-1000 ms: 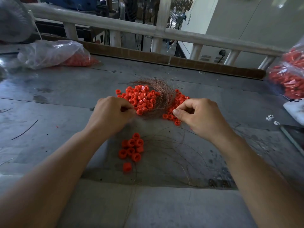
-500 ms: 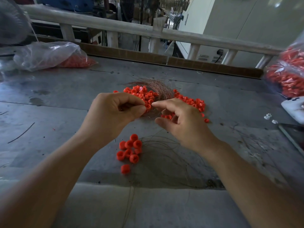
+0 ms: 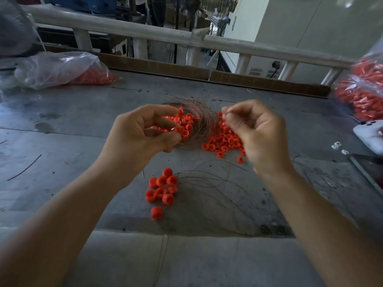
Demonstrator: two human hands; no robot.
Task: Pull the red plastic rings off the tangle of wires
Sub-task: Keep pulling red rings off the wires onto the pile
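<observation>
A tangle of wires (image 3: 200, 114), thin and copper-coloured, is seen on the grey counter (image 3: 83, 121), just beyond and between the two hands. Many red rings (image 3: 187, 123) are threaded on its left part. The left hand (image 3: 141, 135) is held at the tangle's near-left edge, its fingers and thumb curled round that edge and the rings there. The right hand (image 3: 259, 133) is raised at the tangle's right side and is blurred; its fingertips (image 3: 228, 114) are pinched together close to the outer strands, but whether a strand is caught between them cannot be told. The hands are kept apart, with the tangle between them.

A spread of loose rings (image 3: 222, 141) is scattered on the counter just right of the tangle, partly hidden by the right hand. A smaller cluster of rings (image 3: 161, 189) lies nearer the person, between the forearms, with one ring set slightly apart below it. Several loose wires (image 3: 217, 183) are curved across the counter beside this cluster and toward the near edge.

At the far left a clear plastic bag (image 3: 58, 69) with red pieces inside is laid on the counter. A second bag (image 3: 364, 96), filled with red pieces, is seen at the right edge, and a white object (image 3: 371, 135) is cut off by the frame just below it. A pale railing (image 3: 165, 36) runs behind the counter.
</observation>
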